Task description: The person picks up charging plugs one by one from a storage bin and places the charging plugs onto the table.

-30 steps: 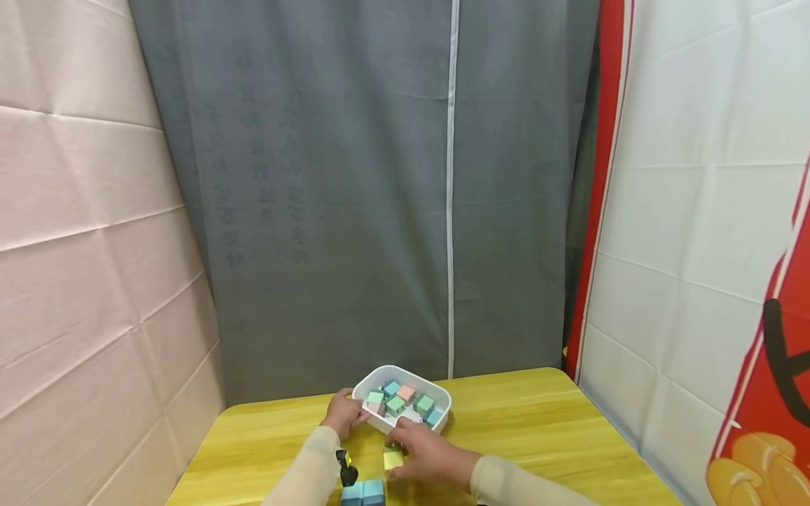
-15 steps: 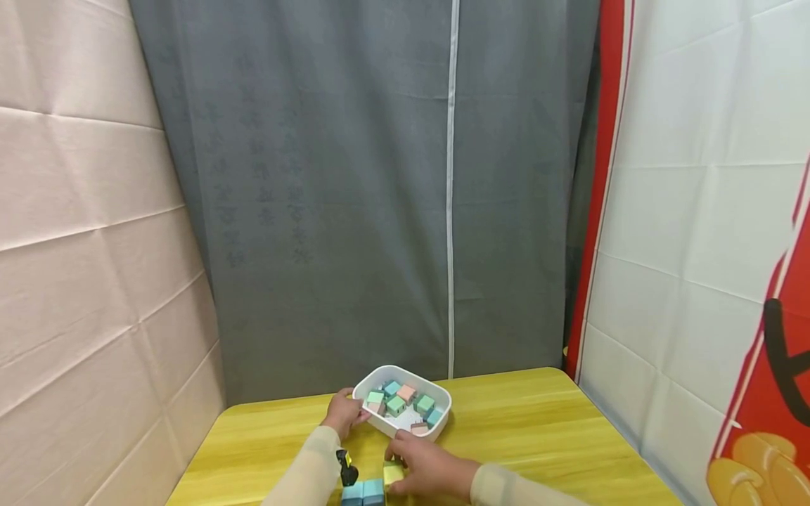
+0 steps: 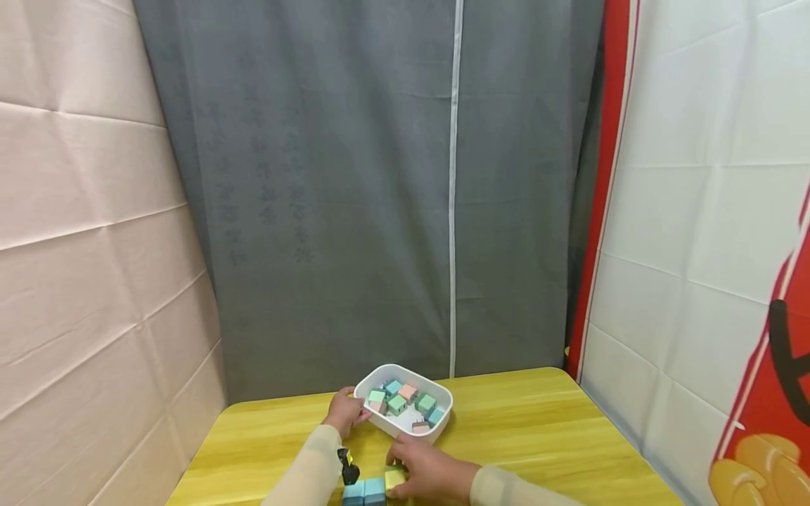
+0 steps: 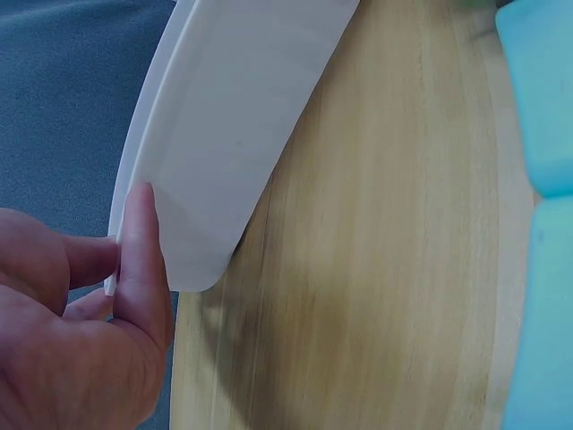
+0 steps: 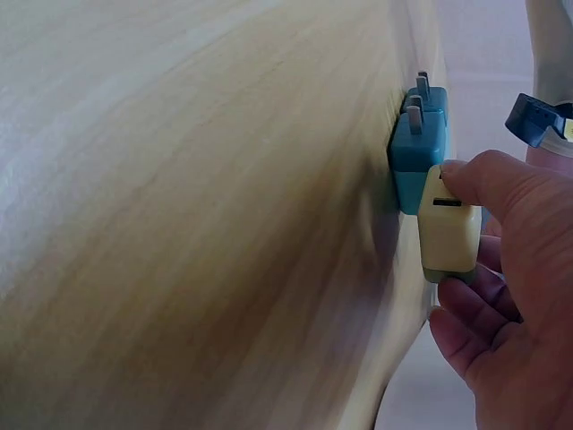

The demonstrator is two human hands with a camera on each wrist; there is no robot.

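My right hand (image 3: 430, 469) pinches a yellow USB charger (image 5: 449, 235) with a dark port slot and a green end. It sits right beside two blue chargers (image 3: 363, 491) standing side by side near the table's front; in the right wrist view their metal prongs show. My left hand (image 4: 98, 313) grips the rim of a white bin (image 3: 441, 426), thumb and fingers on either side of its wall. Inside the bin lie several chargers in green, blue and pink, such as a pink charger (image 3: 408, 392).
The yellow wood-grain table (image 3: 525, 429) stretches to the right of the bin. A grey curtain (image 3: 342, 211) hangs behind it, with pale fabric walls at both sides. A black wrist device (image 3: 349, 466) is strapped on the left sleeve.
My right hand has brought the yellow charger back toward the table's front, up beside the blue chargers. A pinkish charger in the bin's near corner has come into sight. The left hand stays on the rim.
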